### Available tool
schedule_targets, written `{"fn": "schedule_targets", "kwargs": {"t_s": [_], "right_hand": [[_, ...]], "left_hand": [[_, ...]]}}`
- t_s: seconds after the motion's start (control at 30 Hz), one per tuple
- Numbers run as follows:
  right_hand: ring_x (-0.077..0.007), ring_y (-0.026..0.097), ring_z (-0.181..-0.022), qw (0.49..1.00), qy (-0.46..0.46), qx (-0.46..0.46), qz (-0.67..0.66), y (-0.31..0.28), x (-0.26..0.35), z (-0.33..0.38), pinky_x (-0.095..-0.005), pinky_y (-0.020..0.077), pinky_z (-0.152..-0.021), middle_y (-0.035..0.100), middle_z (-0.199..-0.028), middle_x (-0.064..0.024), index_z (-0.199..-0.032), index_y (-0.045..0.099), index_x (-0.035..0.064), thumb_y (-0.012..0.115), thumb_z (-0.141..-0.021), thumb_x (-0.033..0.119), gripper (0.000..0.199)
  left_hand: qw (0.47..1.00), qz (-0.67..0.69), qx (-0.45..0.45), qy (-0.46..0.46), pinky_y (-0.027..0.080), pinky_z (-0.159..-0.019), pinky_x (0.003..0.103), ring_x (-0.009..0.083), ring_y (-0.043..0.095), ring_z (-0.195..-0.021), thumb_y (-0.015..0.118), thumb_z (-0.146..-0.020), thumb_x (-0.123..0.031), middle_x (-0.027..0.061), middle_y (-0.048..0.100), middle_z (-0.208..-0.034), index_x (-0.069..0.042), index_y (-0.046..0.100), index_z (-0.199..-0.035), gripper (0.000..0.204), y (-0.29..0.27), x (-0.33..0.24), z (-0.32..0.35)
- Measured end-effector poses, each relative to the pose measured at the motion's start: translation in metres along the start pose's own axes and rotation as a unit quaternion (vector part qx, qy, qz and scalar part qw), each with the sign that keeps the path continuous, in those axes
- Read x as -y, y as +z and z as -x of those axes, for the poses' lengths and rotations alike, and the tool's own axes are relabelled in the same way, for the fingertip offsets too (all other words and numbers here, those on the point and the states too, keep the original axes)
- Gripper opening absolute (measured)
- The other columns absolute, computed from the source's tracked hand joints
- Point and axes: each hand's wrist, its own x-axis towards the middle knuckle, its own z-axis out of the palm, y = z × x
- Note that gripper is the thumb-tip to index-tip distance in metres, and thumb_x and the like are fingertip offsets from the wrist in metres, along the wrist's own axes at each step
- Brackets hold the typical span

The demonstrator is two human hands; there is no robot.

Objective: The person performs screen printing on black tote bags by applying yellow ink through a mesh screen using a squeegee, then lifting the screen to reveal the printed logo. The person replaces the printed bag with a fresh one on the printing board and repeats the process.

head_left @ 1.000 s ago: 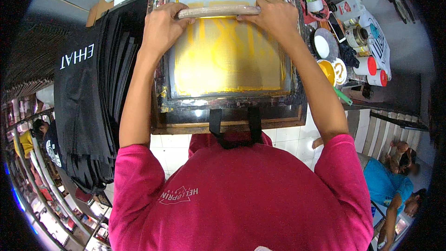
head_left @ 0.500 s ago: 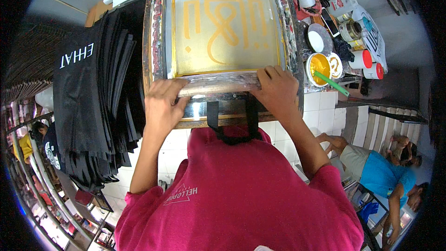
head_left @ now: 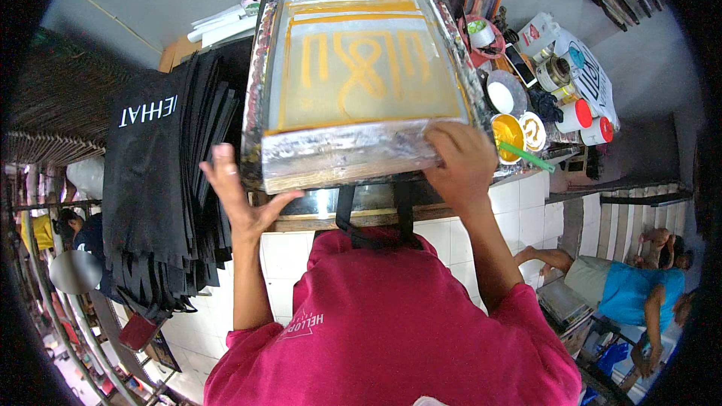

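Observation:
A silkscreen frame (head_left: pixel 342 156) is before me, its front edge tilted up over a wooden-edged printing board (head_left: pixel 361 218). Its mesh carries yellow ink and a looping pattern. My right hand (head_left: pixel 462 164), slightly blurred, grips the right end of the frame's front bar. Off the bar's left end, my left hand (head_left: pixel 244 199) is open, fingers spread and pointing up, holding nothing. Black bag handles (head_left: pixel 346 209) hang over the board's front edge toward my shirt; the rest of that bag is hidden under the frame.
Black bags (head_left: pixel 143 188) hang stacked at left. Along the right stand a tub of yellow ink (head_left: pixel 508 131) with a green-handled tool (head_left: pixel 530 156), a phone (head_left: pixel 520 65) and red-lidded jars (head_left: pixel 576 114). A person in blue (head_left: pixel 632 278) is at lower right.
The frame's front edge has risen and come up toward me. My left hand has let go of it and moved left, fingers spreading. My right hand still holds the bar.

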Motion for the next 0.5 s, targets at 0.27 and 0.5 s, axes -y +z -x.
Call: {"fn": "schedule_targets", "kwargs": {"t_s": [0.27,0.5], "right_hand": [[-0.0342,0.068,-0.074,0.987,0.006,-0.065,0.149,-0.066,-0.017,-0.167,-0.0453,0.0515,-0.066,0.069,-0.082,-0.0142,-0.090,0.070,0.0093,0.079,-0.075,0.035,0.031],[-0.0236,0.067,-0.068,0.994,0.095,0.023,0.043,-0.098,-0.014,-0.282,-0.0413,0.0542,-0.068,0.071,-0.075,-0.0131,-0.097,0.077,0.0047,0.077,-0.079,0.049,0.048]], "left_hand": [[0.940,0.233,-0.247,-0.039,0.020,-0.122,0.045,0.0350,0.030,-0.146,0.082,-0.078,-0.046,0.0224,0.032,-0.157,-0.002,0.011,-0.156,0.115,-0.018,-0.014,-0.141],[0.883,0.065,0.202,-0.418,0.049,-0.096,0.044,0.0405,0.064,-0.112,0.065,-0.091,-0.041,0.0268,0.066,-0.119,0.002,0.061,-0.128,0.057,0.068,0.036,-0.117]]}}
